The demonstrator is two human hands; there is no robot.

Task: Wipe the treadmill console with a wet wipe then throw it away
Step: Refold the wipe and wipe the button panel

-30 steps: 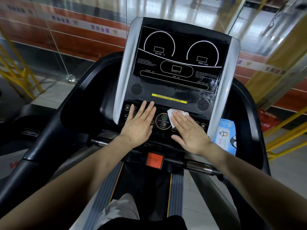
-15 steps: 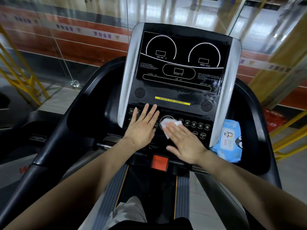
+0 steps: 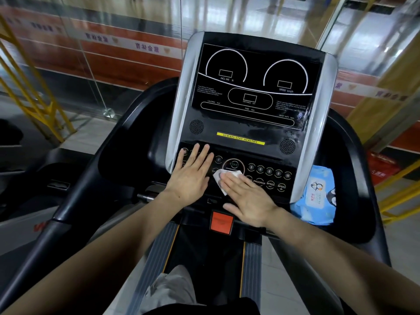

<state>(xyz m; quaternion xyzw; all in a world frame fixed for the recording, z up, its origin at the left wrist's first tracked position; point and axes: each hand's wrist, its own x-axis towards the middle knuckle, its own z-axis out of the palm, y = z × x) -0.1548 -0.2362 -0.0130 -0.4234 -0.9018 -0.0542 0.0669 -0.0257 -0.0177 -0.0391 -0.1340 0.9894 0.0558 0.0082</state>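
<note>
- Treadmill console (image 3: 250, 123): black panel with silver side rails, upright and tilted toward the viewer; two arc gauges marked incline and speed, a yellow strip reading "ALWAYS STAY HEALTHY", a lower row of round buttons around a START dial (image 3: 234, 165).
- Wet wipe (image 3: 223, 176): white, crumpled, lying on the button panel just below the START dial, mostly covered by fingers.
- Right hand (image 3: 247, 197): flat, fingers straight and together, pressing the wipe against the panel; no curl or pinch.
- Left hand (image 3: 191, 176): flat, fingers spread, resting on the left buttons, holding nothing; just beside the wipe.
- Wet wipe pack (image 3: 318, 196): light blue, penguin print, lying in the right-hand tray beside the console.
- Red safety key block (image 3: 222, 222): below the console, centre, near the right wrist.
- Yellow railings (image 3: 34, 92): beyond the glass, on both sides.
</note>
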